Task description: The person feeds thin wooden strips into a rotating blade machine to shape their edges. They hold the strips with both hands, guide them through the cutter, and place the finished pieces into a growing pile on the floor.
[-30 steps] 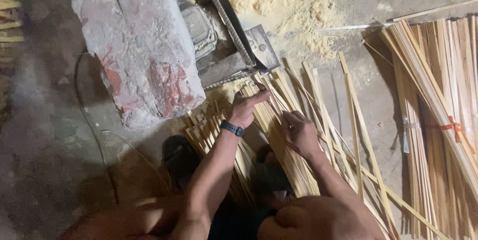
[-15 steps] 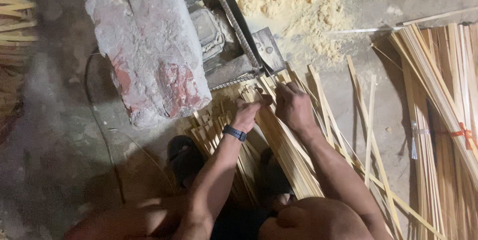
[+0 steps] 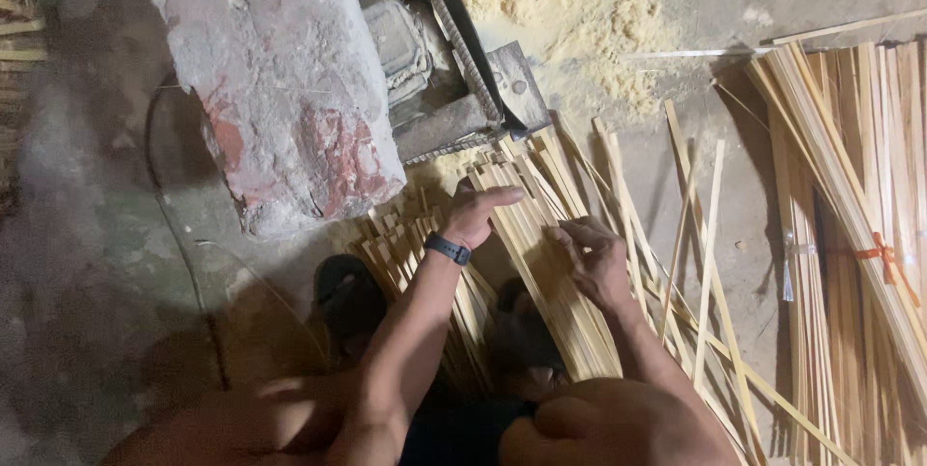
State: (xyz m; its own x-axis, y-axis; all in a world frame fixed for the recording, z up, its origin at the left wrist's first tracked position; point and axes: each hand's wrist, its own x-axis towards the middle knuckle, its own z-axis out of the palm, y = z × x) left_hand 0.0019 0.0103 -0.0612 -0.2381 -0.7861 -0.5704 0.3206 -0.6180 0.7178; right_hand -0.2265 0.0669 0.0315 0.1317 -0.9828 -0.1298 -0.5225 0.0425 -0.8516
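On the floor: bamboo strips (image 3: 541, 263); left hand (image 3: 475, 213) flat on them, fingers open; right hand (image 3: 597, 258) pinching some.

Dim, warm light falls from above and the upper right. The sawdust heap (image 3: 570, 12) at the floor's top edge is the brightest patch, almost washed out. The floor's left side and lower left corner sink into deep shadow. The bamboo strips (image 3: 541, 234) stay fairly sharp; the knees at the bottom edge are soft and out of focus. Fine grain everywhere, no glare.
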